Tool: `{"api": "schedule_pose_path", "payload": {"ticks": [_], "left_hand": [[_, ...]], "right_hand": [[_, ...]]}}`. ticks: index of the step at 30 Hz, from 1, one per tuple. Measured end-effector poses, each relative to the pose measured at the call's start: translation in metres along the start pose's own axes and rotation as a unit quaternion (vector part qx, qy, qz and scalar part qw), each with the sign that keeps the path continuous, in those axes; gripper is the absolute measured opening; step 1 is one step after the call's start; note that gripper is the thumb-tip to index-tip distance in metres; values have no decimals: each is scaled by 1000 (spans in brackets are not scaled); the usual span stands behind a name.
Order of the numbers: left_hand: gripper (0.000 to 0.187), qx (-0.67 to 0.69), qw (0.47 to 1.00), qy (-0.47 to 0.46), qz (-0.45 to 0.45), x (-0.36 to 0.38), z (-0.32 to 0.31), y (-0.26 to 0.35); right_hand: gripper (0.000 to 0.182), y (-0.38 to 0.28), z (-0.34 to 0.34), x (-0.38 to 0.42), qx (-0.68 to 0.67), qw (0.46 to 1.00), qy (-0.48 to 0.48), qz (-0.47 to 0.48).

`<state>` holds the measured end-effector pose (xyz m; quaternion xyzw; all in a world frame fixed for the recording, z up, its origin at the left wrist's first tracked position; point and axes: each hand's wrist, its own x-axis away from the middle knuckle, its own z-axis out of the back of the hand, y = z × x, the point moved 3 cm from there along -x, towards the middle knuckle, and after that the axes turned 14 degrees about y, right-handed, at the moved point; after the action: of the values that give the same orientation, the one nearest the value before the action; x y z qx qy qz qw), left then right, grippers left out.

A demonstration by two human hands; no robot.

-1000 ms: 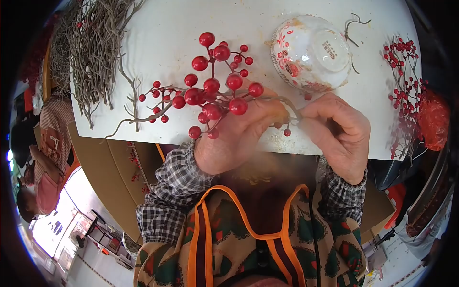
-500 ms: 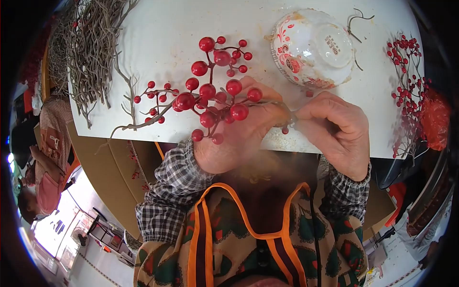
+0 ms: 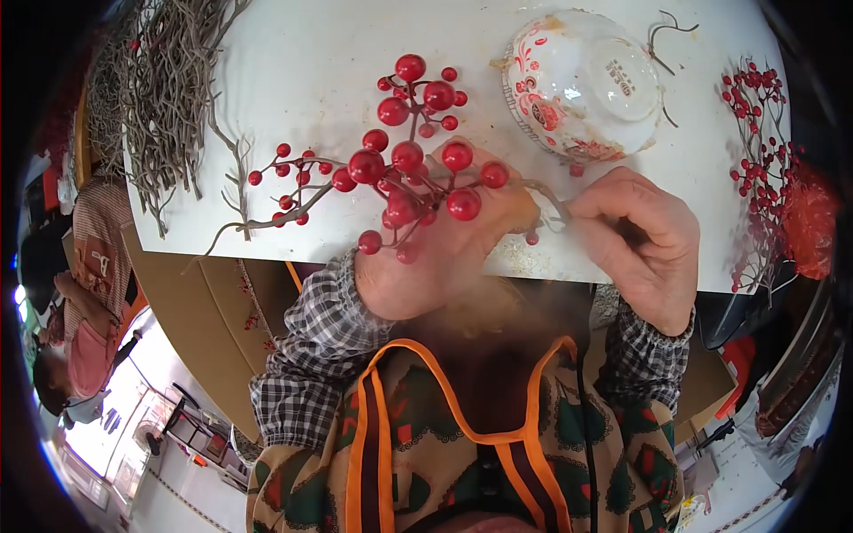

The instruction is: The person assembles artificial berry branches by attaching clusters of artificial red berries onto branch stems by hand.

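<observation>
In my left hand (image 3: 435, 253) is a branch of red berries (image 3: 366, 166), its clusters lying over the back of the hand and its thin brown tip reaching left. The branch's bare stem end comes out between my left fingers towards my right hand (image 3: 644, 244). My right thumb and forefinger are pinched together at that stem end. A small berry hangs just below the stem, between the two hands. Much of my left fingers is hidden behind the berries.
An upturned white bowl (image 3: 613, 84) with red patterns and brownish residue sits beyond my hands. Bare twigs (image 3: 173, 98) are heaped at the left. Finished-looking berry sprays (image 3: 755, 160) and a red plastic bag (image 3: 810, 222) are at the right. Another person (image 3: 93, 302) is at far left.
My right hand has shifted slightly right, away from my left, showing more of the stem between them. The berry clusters have tilted a little to the right.
</observation>
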<state>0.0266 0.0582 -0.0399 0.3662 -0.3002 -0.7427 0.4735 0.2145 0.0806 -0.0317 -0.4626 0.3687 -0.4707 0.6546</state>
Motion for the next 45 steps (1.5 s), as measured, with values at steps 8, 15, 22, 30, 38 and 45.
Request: {"api": "schedule_pose_path", "payload": {"ticks": [8,15,22,30,38,45], "left_hand": [[21,4,1000,-8,-2,0,-1,0],[21,-9,999,-19,32,1,-2,0],[22,35,999,4,6,1,-3,-1],[26,29,1000,-7,11,2,-4,-2],[27,1,1000,-21,18,2,-4,-1],[26,3,999,-6,-33,2,-3,-4]], "right_hand": [[15,0,-1,1,23,1000,-20,2],[15,2,-1,1,26,999,-22,5],[14,2,-1,1,18,1000,-21,-5],[13,4,0,2,9,999,-30,-7],[13,5,-2,3,7,999,-33,-20],[10,5,-9,5,-2,999,-26,-33]]}}
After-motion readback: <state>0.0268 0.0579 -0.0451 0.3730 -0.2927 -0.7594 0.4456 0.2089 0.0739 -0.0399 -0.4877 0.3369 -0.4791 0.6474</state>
